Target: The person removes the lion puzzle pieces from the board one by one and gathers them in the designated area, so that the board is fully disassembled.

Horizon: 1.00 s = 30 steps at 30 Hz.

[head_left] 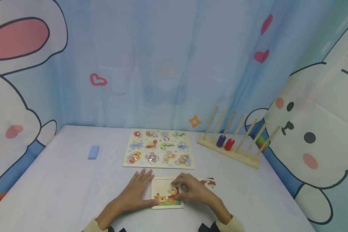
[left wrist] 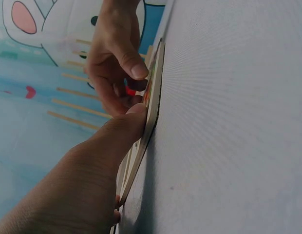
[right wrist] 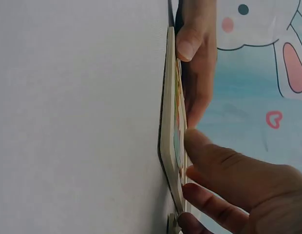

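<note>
A small wooden jigsaw tray (head_left: 166,207) lies on the table, its lower part filled with puzzle pieces showing cartoon animals on green. My left hand (head_left: 135,192) rests at its left side, fingers extended toward the far edge, thumb on the lower left corner by a piece (head_left: 160,198). With curled fingers, my right hand (head_left: 192,188) reaches over the tray's right side. Its thumb and forefinger hold a puzzle piece (head_left: 172,192) with a bear-like figure, right at the tray's surface. In the right wrist view the right thumb (right wrist: 196,141) lies close on the board (right wrist: 166,122).
Loose puzzle pieces (head_left: 210,182) lie just right of the tray, partly behind my right hand. Beyond it is a larger animal picture board (head_left: 159,149). A pegged wooden stand (head_left: 229,153) with blue and red beads stands back right; a blue block (head_left: 93,152) lies at left.
</note>
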### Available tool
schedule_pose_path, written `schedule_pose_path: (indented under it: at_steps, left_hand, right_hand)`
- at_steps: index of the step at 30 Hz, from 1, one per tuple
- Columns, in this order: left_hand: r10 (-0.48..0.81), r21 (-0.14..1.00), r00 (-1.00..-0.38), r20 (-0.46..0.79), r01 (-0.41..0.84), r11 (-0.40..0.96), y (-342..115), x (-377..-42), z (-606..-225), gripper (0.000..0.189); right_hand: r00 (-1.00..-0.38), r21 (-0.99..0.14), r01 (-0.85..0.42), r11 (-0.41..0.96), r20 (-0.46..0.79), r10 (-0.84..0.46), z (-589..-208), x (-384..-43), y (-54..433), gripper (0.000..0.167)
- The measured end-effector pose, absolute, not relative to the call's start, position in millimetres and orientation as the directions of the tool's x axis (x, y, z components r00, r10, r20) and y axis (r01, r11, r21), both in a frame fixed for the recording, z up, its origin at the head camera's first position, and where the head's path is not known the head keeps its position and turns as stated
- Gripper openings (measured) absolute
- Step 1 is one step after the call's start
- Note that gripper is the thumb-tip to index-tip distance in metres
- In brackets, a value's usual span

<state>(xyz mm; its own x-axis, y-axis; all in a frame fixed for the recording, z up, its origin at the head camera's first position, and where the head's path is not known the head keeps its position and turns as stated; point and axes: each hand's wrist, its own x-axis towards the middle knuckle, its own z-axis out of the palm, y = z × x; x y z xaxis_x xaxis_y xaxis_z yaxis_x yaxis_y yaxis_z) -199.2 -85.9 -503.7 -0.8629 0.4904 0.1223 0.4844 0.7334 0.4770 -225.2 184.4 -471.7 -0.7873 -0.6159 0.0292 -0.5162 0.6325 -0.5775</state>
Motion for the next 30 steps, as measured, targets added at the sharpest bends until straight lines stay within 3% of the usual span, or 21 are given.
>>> schedule_pose_path:
  at_steps: [5, 30]
  left_hand:
    - [0.492, 0.477, -0.862, 0.125, 0.487, 0.732, -86.1, -199.1, -503.2, 0.097]
    - [0.489, 0.485, -0.864, 0.122, 0.482, 0.730, -85.7, -198.7, -502.4, 0.097]
  right_hand:
    - [-0.776, -0.530, -0.537, 0.657, 0.003, -0.631, -472.8, -224.3, 182.7, 0.041]
    - [-0.788, -0.604, -0.478, 0.637, -0.024, -0.615, -471.4, -219.8, 179.6, 0.030]
